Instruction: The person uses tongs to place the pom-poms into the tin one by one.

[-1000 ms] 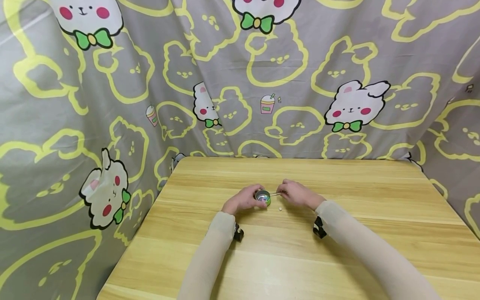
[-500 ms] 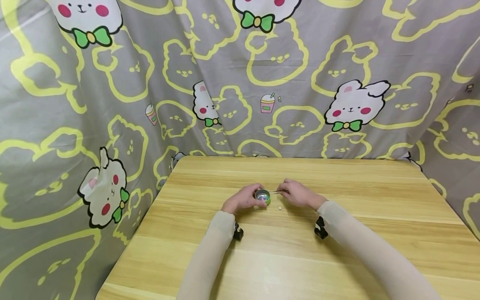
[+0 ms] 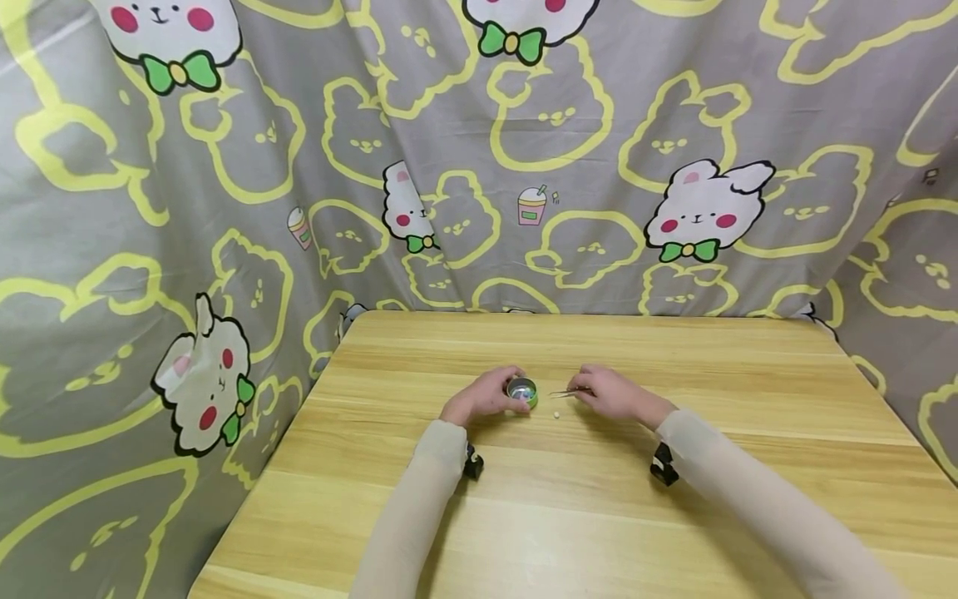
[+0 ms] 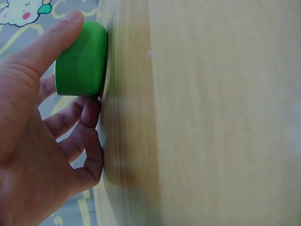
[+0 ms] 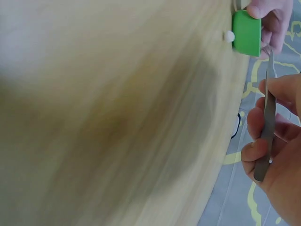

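Observation:
A small round green tin (image 3: 522,393) with a shiny inside stands open-topped on the table. My left hand (image 3: 491,393) grips it between thumb and fingers; in the left wrist view its green side wall (image 4: 81,61) shows under the thumb. To the right, my right hand (image 3: 609,391) pinches metal tweezers (image 5: 269,113), their tips pointing left toward the tin and apart from it. A small white ball (image 3: 556,414) lies on the table just right of the tin, in front of the tweezer tips. The same ball (image 5: 229,36) appears beside the tin in the right wrist view.
The wooden table (image 3: 569,516) spreads around both hands. A grey patterned curtain (image 3: 584,108) hangs behind its far edge and along the sides. Black wrist mounts (image 3: 663,466) hang below the sleeves.
My right hand has moved right with the tweezers, drawing their tips back from the tin's rim. The left hand, the tin and the white ball stay in place.

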Motion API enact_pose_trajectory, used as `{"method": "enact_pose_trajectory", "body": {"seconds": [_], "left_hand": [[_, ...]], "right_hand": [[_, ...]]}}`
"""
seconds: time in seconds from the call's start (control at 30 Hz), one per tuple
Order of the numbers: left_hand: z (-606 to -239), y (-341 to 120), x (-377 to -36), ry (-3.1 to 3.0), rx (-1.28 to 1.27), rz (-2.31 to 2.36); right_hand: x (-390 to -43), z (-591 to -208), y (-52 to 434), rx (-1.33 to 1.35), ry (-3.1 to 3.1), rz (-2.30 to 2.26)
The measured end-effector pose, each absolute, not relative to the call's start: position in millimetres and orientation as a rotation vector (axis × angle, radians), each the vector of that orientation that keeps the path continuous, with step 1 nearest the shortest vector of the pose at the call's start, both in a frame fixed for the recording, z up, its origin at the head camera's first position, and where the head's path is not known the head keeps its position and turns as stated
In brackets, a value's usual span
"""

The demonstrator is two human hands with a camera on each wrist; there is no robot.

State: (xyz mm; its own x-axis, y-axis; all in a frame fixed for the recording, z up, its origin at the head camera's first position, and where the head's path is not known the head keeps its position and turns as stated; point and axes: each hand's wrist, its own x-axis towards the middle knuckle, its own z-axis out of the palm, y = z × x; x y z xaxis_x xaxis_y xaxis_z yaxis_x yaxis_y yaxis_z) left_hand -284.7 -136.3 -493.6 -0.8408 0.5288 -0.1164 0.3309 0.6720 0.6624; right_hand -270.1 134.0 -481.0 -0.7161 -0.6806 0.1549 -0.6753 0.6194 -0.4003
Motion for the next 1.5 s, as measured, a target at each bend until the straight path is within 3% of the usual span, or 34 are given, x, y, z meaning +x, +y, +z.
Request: {"method": "enact_pose_trajectory", "body": {"seconds": [1.5], "left_hand": [[-492.4, -135.2, -283.8, 2.579, 0.653, 0.954]], "right_hand": [[-263.6, -507.4, 149.8, -1.433, 2.811, -0.643]]}}
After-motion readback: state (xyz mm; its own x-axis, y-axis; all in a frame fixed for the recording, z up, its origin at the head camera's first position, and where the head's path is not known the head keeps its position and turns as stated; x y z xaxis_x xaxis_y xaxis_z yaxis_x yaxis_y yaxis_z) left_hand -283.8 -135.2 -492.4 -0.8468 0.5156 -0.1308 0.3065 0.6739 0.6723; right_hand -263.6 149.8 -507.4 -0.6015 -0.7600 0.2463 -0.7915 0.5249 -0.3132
